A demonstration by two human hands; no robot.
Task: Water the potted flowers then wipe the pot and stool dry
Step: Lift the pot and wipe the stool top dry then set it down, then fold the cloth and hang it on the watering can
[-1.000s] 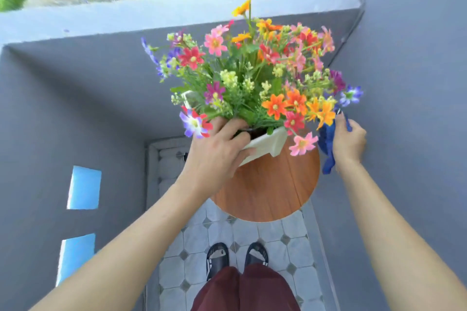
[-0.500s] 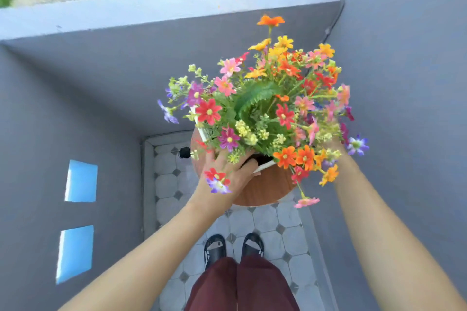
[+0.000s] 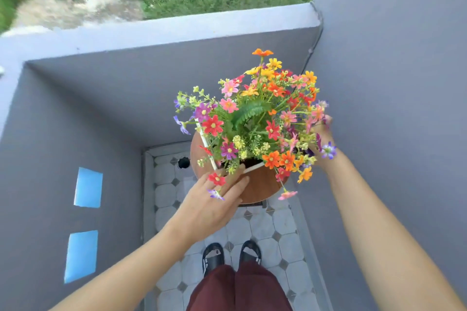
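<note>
Pot [image 3: 252, 166] was sat on the stool [image 3: 260, 184], pretty much buried under the flowers [image 3: 252, 118], only a strip of white rim showing. The left hand [image 3: 214, 199] was laid against that near rim with fingers fairly straight, not really clamped, more steadying it. The right hand [image 3: 321, 134] was tucked in behind the blooms on the far side, so its grip couldn't be made out, and no cloth could be spotted there either. Looked like the wiping stage, pot side being done. Next the stool top would probably need drying, which calls for the pot to be lifted or shifted without being tipped.
</note>
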